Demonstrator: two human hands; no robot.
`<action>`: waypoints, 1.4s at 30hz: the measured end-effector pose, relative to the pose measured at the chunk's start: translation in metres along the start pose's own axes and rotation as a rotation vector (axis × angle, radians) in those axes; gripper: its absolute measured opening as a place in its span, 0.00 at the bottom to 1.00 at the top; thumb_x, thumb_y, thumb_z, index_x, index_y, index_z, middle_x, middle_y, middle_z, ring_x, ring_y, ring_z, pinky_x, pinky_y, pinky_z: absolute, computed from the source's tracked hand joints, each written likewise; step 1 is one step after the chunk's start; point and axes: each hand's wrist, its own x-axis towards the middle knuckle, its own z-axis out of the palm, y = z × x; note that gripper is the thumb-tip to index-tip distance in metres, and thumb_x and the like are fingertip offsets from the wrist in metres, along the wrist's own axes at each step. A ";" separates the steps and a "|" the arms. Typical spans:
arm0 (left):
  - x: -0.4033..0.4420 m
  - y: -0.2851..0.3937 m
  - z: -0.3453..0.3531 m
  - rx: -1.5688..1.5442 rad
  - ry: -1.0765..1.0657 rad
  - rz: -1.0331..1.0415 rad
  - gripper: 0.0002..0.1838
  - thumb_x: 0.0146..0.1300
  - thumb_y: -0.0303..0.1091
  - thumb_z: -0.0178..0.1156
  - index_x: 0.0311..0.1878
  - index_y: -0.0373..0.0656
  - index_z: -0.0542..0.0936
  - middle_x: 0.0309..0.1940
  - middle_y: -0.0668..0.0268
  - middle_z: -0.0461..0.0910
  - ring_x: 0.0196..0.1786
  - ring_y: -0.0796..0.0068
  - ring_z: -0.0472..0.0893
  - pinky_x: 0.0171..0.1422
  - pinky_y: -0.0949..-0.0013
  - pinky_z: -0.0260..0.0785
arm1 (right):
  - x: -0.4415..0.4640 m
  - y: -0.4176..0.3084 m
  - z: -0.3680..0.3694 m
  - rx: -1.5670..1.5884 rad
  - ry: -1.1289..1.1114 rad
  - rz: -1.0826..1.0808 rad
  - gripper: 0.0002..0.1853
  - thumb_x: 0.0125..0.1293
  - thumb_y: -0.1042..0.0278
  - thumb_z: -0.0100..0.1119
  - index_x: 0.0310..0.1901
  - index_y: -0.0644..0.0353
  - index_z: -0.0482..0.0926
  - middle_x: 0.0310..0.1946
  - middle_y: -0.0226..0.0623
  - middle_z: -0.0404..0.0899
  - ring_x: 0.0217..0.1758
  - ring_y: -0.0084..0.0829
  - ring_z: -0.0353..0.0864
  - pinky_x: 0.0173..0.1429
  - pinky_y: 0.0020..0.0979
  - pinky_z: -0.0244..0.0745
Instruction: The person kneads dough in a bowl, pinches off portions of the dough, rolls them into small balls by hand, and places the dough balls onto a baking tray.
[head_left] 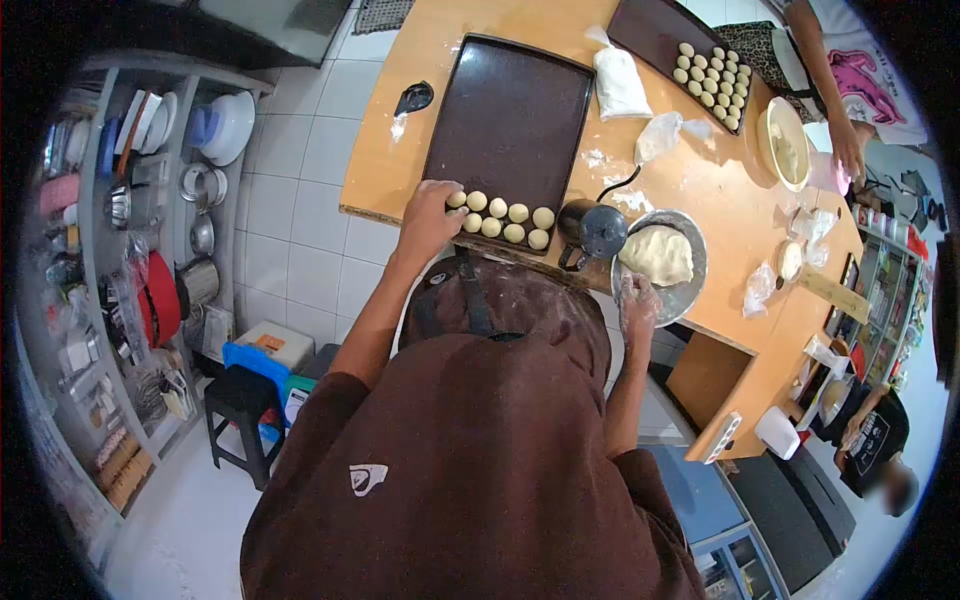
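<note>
At the near left corner of a dark baking tray (515, 120), my left hand (432, 226) has its thumb and fingers closed around a small dough ball (457, 199). Two short rows of pale dough balls (491, 227) lie along the tray's near edge. My right hand (638, 303) is at the near left rim of a metal bowl (698, 262), dusted with flour. Its fingers are bent and reach inside, close to a big lump of dough (657, 256). Whether they pinch a bit of dough is too small to tell.
A black cylindrical container (603, 232) stands between tray and bowl. Beyond are a white plastic bag (621, 84), a second tray (660, 38) with several dough balls, and a pale basin (771, 140). A co-worker's hand (848, 155) is at the far right. Shelves (172, 250) stand left.
</note>
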 end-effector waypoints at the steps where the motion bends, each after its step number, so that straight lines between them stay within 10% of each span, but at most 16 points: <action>1: 0.001 -0.003 0.000 0.022 -0.018 0.037 0.27 0.56 0.32 0.72 0.61 0.41 0.81 0.55 0.53 0.83 0.61 0.53 0.79 0.67 0.56 0.71 | -0.002 -0.003 0.000 -0.004 0.000 0.013 0.21 0.75 0.51 0.56 0.47 0.65 0.83 0.46 0.57 0.84 0.53 0.60 0.79 0.60 0.52 0.69; 9: 0.002 0.008 -0.011 -0.034 -0.106 -0.037 0.42 0.56 0.31 0.71 0.76 0.46 0.67 0.56 0.52 0.83 0.59 0.49 0.79 0.65 0.52 0.71 | -0.002 -0.005 0.004 0.055 -0.003 0.060 0.22 0.75 0.49 0.56 0.50 0.63 0.84 0.51 0.53 0.83 0.57 0.56 0.77 0.64 0.52 0.67; 12: 0.001 0.010 -0.013 -0.051 -0.116 -0.016 0.48 0.57 0.31 0.71 0.80 0.51 0.59 0.55 0.52 0.83 0.58 0.48 0.80 0.64 0.52 0.72 | -0.004 -0.008 0.011 0.000 0.159 -0.046 0.17 0.74 0.57 0.60 0.44 0.66 0.84 0.37 0.51 0.86 0.43 0.48 0.85 0.53 0.44 0.74; 23: 0.006 0.016 -0.010 0.032 -0.171 0.001 0.51 0.55 0.33 0.72 0.81 0.58 0.58 0.57 0.56 0.82 0.57 0.53 0.78 0.63 0.55 0.72 | 0.000 -0.003 0.014 0.028 0.124 0.013 0.20 0.74 0.52 0.59 0.46 0.66 0.85 0.43 0.57 0.85 0.47 0.57 0.83 0.57 0.50 0.72; 42: 0.006 0.009 -0.019 -0.065 -0.160 -0.007 0.54 0.55 0.31 0.73 0.82 0.41 0.53 0.58 0.43 0.76 0.60 0.46 0.77 0.67 0.54 0.70 | -0.001 0.000 0.015 0.007 0.124 -0.037 0.20 0.74 0.51 0.59 0.44 0.64 0.84 0.44 0.52 0.85 0.45 0.58 0.80 0.56 0.51 0.72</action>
